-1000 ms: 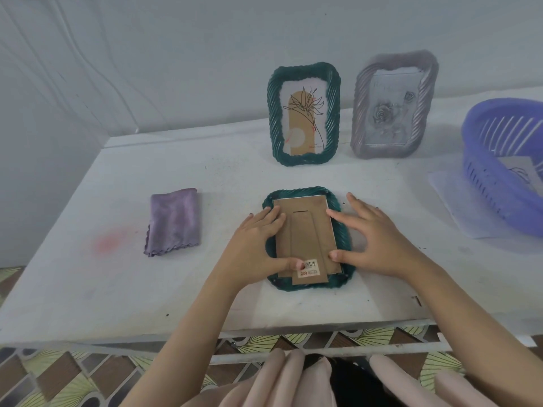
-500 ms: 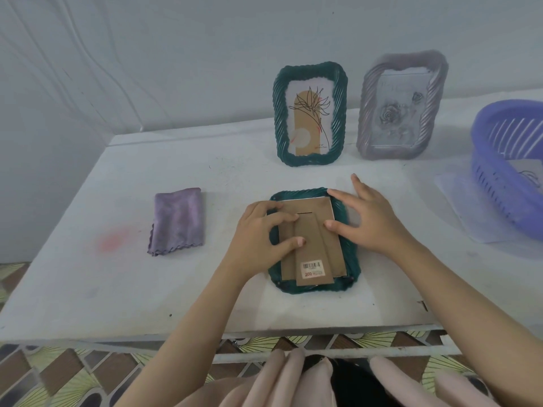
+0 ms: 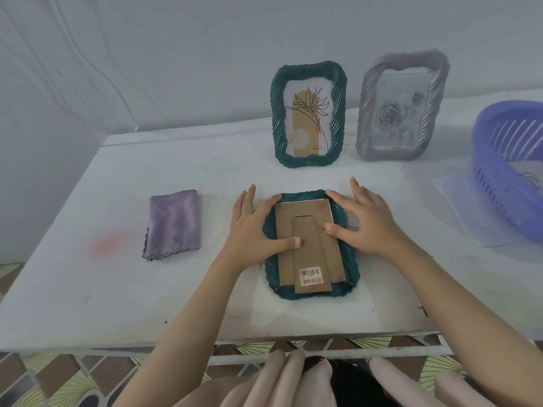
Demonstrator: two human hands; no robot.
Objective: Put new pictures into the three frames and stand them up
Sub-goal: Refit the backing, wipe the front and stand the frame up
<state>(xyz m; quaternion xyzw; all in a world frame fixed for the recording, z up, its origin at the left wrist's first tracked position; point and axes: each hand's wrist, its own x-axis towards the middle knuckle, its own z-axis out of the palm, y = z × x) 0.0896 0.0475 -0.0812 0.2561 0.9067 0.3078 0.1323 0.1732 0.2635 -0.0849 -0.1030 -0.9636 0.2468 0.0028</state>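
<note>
Two bare hands are lying flat over a picture frame, seen from above. The left hand (image 3: 252, 227) is spreading its fingers straight, palm down, across the left rim of the frame, and its thumb is pressing on the cardboard stand (image 3: 313, 254). The right hand (image 3: 367, 224) is mirroring it on the right rim, fingers straight and slightly fanned, with its thumb tip touching the stand's right edge. Neither hand is gripping anything; both are simply pressing down.

The dark green frame (image 3: 351, 268) beneath them is lying face down near the front edge of the white table (image 3: 117, 289). Its brown cardboard backing (image 3: 302, 208) is facing up and sitting inside the ridged rim. The stand is lying flat along the backing, and a barcode sticker (image 3: 311, 276) is showing at its lower end.

Behind, near the wall, two more frames are standing upright side by side. A second green frame (image 3: 309, 114) is showing a line drawing of a flower on a tan arch. A silver-grey frame (image 3: 401, 105) to its right is showing a pale rose picture.

A folded purple cloth (image 3: 173, 224) is lying well to the left of the hands. A blue slatted basket (image 3: 499, 171) is sitting at the far right on a clear sheet (image 3: 458, 207).
</note>
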